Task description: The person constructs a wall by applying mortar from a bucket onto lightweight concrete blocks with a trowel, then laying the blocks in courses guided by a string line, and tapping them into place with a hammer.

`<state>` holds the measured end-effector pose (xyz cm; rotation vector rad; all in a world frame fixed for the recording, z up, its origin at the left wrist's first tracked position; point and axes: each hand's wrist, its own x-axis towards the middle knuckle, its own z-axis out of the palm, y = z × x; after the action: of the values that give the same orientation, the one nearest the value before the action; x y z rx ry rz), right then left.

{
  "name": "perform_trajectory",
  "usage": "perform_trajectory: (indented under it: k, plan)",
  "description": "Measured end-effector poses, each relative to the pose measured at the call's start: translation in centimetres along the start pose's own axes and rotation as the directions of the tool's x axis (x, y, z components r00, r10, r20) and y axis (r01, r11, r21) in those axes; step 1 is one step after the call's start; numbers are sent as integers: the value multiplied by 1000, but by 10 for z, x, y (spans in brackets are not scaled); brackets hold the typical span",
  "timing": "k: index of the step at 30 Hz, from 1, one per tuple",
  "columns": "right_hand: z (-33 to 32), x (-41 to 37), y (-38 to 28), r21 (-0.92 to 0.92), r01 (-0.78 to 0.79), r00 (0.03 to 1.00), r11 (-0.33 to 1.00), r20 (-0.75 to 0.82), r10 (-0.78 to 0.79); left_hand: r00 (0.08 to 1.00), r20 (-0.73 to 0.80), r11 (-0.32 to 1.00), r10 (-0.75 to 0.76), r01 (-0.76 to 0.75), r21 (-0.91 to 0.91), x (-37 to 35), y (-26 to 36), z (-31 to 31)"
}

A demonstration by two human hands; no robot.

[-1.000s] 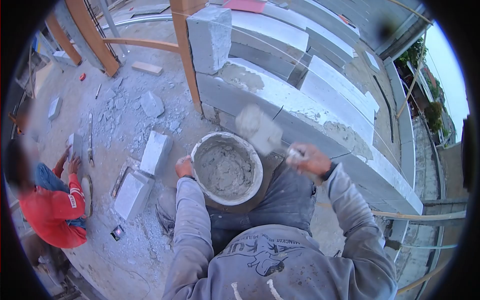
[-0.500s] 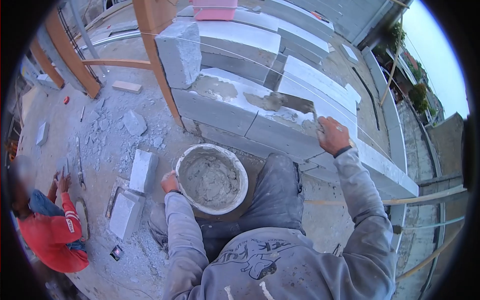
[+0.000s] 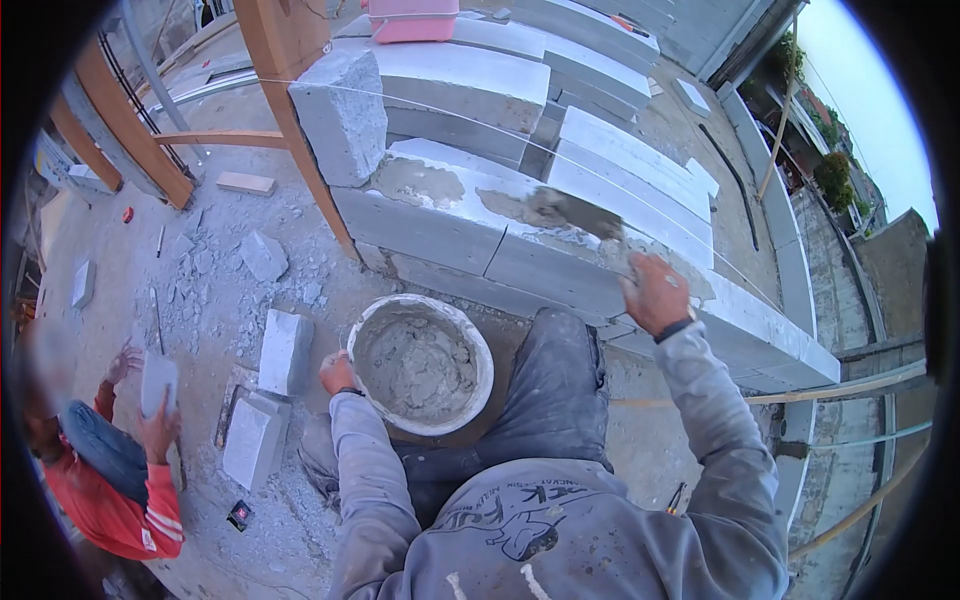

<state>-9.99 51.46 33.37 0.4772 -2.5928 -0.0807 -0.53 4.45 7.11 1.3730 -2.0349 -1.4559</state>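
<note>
My right hand (image 3: 658, 292) is closed round the handle of a trowel (image 3: 580, 212), whose blade lies low over the top of the block wall (image 3: 420, 225). Wet mortar (image 3: 505, 203) is smeared along that top face around the blade. Down at the left, my left hand (image 3: 338, 372) grips the rim of a bucket (image 3: 484, 385) at its left side. Grey mortar (image 3: 415, 360) fills much of the bucket, which stands on the floor between my legs and the wall. A rough upright block (image 3: 338, 115) sits at the wall's left end, beside a wooden post.
A string line (image 3: 480, 120) stretches above the wall. Pale blocks (image 3: 620, 165) are stacked behind it, with a pink container (image 3: 412, 22) at the back. At left, a co-worker in a red sweater (image 3: 110, 505) holds a pale block piece (image 3: 160, 383). Blocks (image 3: 286, 350) and rubble lie on the floor.
My right hand and the trowel have shifted slightly left and nearer to me; the blade is tilted differently. My left hand stays at the bucket. The co-worker has lifted a block piece.
</note>
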Motion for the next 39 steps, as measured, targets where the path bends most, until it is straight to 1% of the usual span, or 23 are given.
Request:
perform_trajectory:
  k: [1,3,5,6,8,11,13,15,17,18,20,24,25,27,28,29,30,31,33,34,36,37,39]
  plan:
    - [-3,9,-17,6,-2,1000,1000,-1,2,1000,-9,1000,-9,9,-25,4,-8,4]
    - [-11,41,-50,194,-106,971,975,234,59,999,-31,998,-20,18,-61,13,-14,5]
    - [5,60,-72,184,-30,979,982,202,-8,999,-4,993,-33,32,-110,9,-12,5]
    - [7,73,-82,186,-27,979,982,203,-12,999,-7,993,-36,35,-110,4,-7,3]
    - [8,98,-95,135,62,982,989,167,-84,999,-19,997,-36,34,-74,-4,7,-2]
    - [3,115,-100,68,145,970,987,186,-156,998,25,992,-57,59,-113,3,-5,0]
    - [0,114,-98,91,143,976,985,153,-156,998,19,989,-59,61,-134,7,-6,0]
    - [3,108,-94,56,132,970,990,198,-141,998,20,986,-64,66,-150,3,-6,-1]
    - [-8,107,-94,46,106,971,993,209,-113,999,33,998,-43,44,-34,2,1,-5]
    - [-12,107,-95,38,78,971,996,226,-85,998,29,998,-46,47,-35,6,-2,-5]
    - [-12,105,-91,17,92,966,996,241,-93,996,68,987,-55,64,-150,12,-14,-1]
    - [-21,105,-87,-36,83,958,996,278,-70,996,56,989,-65,72,-133,19,-27,3]
    - [-24,107,-88,-38,88,958,995,277,-74,993,86,987,-83,94,-133,20,-26,3]
    - [-29,113,-89,-78,71,929,994,368,-38,988,116,984,-99,114,-138,22,-23,3]
    - [-28,118,-91,-79,82,931,993,362,-48,993,92,991,-76,86,-101,23,-22,3]
    - [-25,119,-93,-26,69,953,997,298,-58,996,73,997,-57,61,-54,22,-23,3]
    - [-24,118,-95,28,57,970,998,236,-62,995,73,996,-63,67,-56,18,-22,2]
    - [-24,125,-98,27,58,969,998,239,-63,994,81,992,-74,81,-91,15,-17,1]
    - [-22,152,-106,328,-207,819,921,574,-20,993,93,989,-78,89,-122,14,-13,-1]
    - [-19,161,-111,328,-211,819,921,574,-17,994,94,995,-50,57,-77,16,-14,-2]
    - [-14,178,-119,399,-370,695,839,718,-35,995,102,999,-25,28,-30,22,-23,2]
    - [-14,186,-122,395,-379,691,837,723,-28,994,105,997,-39,46,-65,31,-33,6]
    - [-18,197,-122,281,-250,513,927,850,-119,992,121,994,-47,58,-91,32,-39,9]
